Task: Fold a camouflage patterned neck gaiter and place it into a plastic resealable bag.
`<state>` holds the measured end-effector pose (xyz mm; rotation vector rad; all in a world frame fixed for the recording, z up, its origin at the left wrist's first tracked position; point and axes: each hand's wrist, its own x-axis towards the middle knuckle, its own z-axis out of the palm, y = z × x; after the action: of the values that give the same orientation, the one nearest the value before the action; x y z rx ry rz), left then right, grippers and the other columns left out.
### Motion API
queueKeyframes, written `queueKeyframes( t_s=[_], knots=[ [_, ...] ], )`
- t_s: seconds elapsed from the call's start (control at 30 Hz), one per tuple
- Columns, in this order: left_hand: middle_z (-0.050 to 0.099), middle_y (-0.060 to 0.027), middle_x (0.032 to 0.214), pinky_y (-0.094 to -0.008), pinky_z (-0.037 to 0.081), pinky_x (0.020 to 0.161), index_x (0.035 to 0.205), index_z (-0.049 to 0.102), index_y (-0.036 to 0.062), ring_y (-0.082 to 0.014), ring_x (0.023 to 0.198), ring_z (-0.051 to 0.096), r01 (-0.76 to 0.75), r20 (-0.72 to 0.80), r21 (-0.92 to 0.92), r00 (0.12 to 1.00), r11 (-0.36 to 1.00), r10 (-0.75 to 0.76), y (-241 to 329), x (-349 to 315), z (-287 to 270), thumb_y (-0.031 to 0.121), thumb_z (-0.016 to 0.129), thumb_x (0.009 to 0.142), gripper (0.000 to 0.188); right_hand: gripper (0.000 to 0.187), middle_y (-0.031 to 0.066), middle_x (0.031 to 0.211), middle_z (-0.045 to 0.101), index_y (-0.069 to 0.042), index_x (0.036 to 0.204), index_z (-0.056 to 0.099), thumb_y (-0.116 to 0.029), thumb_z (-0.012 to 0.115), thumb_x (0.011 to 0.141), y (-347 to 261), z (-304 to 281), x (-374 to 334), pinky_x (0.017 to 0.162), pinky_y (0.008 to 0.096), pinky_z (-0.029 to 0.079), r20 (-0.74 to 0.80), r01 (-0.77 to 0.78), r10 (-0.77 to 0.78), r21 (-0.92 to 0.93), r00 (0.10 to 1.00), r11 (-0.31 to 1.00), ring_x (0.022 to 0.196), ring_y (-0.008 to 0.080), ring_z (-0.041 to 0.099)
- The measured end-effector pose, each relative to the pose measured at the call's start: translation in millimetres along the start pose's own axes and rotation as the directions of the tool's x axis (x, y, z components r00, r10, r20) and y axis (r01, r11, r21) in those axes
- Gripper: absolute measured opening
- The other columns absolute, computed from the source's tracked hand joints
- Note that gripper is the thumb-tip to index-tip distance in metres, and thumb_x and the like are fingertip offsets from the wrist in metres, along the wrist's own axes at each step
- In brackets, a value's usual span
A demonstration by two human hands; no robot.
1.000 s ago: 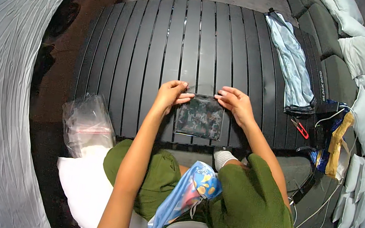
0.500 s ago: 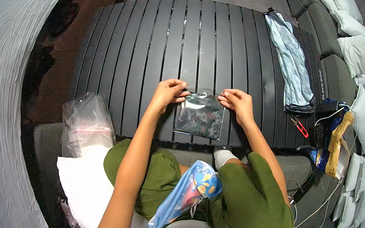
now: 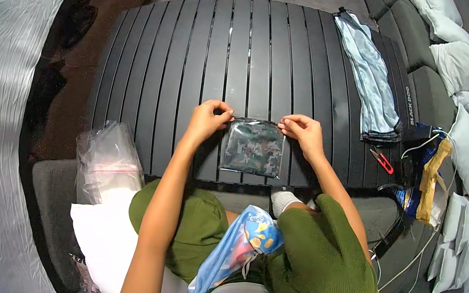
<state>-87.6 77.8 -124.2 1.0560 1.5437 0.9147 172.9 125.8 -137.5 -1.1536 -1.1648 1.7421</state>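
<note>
A clear plastic bag [image 3: 253, 148] with dark, camouflage-patterned folded cloth inside lies flat near the front edge of the black slatted table [image 3: 199, 60]. My left hand [image 3: 212, 119] pinches the bag's far left corner between thumb and fingers. At the far right corner, my right hand [image 3: 301, 133] pinches it the same way. Between the hands the far edge of the bag runs fairly straight. Light glints off the plastic over the patterned cloth.
On the table's right lie light-blue folded cloth [image 3: 370, 79] and red-handled thread snips [image 3: 381, 162]. Blue and gold packaging [image 3: 432, 180] with white cables sits beyond. Empty clear bags [image 3: 111, 163] rest at my left. Blue printed cloth [image 3: 242, 247] lies on my lap. Pale pillow-like packets [image 3: 462, 63] line the sofa.
Both hands stay at the bag's far corners and have shifted slightly left in view. The glare on the plastic has shrunk, so the camouflage pattern shows more clearly.
</note>
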Motion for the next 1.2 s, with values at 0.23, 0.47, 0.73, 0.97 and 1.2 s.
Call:
queueKeyframes(
  t_s=[0.23, 0.47, 0.73, 0.97, 1.2],
  knots=[
    [0.059, -0.0058, 0.09, -0.0208, 0.051, 0.059, 0.083, 0.055, -0.0017, -0.0119, 0.077, 0.062, -0.211, 0.049, 0.12, 0.977, 0.97, 0.207, -9, 3, -7, 0.005, 0.059, 0.081, 0.008, 0.013, 0.0121, 0.089, 0.063, 0.004, 0.093, 0.061, -0.003, 0.057, 0.082, -2, -2, -1, 0.075, 0.0264, 0.052, 0.035, 0.065, -0.063, -0.063, 0.997, 0.996, 0.082, 0.018, 0.063],
    [0.058, -0.0096, 0.099, -0.0252, 0.053, 0.071, 0.086, 0.054, -0.0045, -0.0158, 0.086, 0.062, -0.447, 0.168, 0.241, 0.893, 0.861, 0.417, 7, -9, -2, -0.001, 0.057, 0.079, 0.009, 0.012, 0.0128, 0.091, 0.064, 0.004, 0.09, 0.063, -0.001, 0.057, 0.081, -9, -21, 0, 0.077, 0.0258, 0.05, 0.128, 0.187, -0.151, -0.343, 0.98, 0.921, 0.084, 0.0156, 0.062],
    [0.054, -0.011, 0.115, -0.0286, 0.052, 0.067, 0.086, 0.056, 0.0012, -0.0243, 0.076, 0.062, -0.604, 0.266, 0.366, 0.797, 0.708, 0.542, -9, -10, -8, 0.005, 0.06, 0.078, 0.009, 0.014, 0.0151, 0.098, 0.064, 0.004, 0.087, 0.065, 0.005, 0.056, 0.076, -12, -32, -1, 0.08, 0.026, 0.049, 0.294, 0.294, -0.195, -0.347, 0.936, 0.89, 0.092, 0.017, 0.061],
    [0.051, -0.009, 0.121, -0.0331, 0.052, 0.063, 0.086, 0.055, 0.0058, -0.0274, 0.081, 0.062, -0.694, 0.35, 0.482, 0.712, 0.534, 0.609, -11, -14, -10, 0.008, 0.058, 0.08, 0.006, 0.016, 0.0156, 0.096, 0.064, 0.002, 0.088, 0.065, 0.001, 0.06, 0.073, -17, -33, -4, 0.08, 0.0282, 0.05, 0.371, 0.449, -0.298, -0.44, 0.879, 0.778, 0.091, 0.0202, 0.063],
    [0.049, -0.0082, 0.124, -0.0307, 0.053, 0.068, 0.092, 0.057, 0.0068, -0.0241, 0.089, 0.061, -0.709, 0.393, 0.509, 0.696, 0.488, 0.601, -19, -13, -13, 0.003, 0.058, 0.077, 0.015, 0.016, 0.0147, 0.099, 0.063, 0.001, 0.086, 0.065, -0.001, 0.062, 0.07, -21, -34, -6, 0.078, 0.0291, 0.05, 0.482, 0.593, -0.361, -0.528, 0.799, 0.607, 0.089, 0.0236, 0.063]
  ],
)
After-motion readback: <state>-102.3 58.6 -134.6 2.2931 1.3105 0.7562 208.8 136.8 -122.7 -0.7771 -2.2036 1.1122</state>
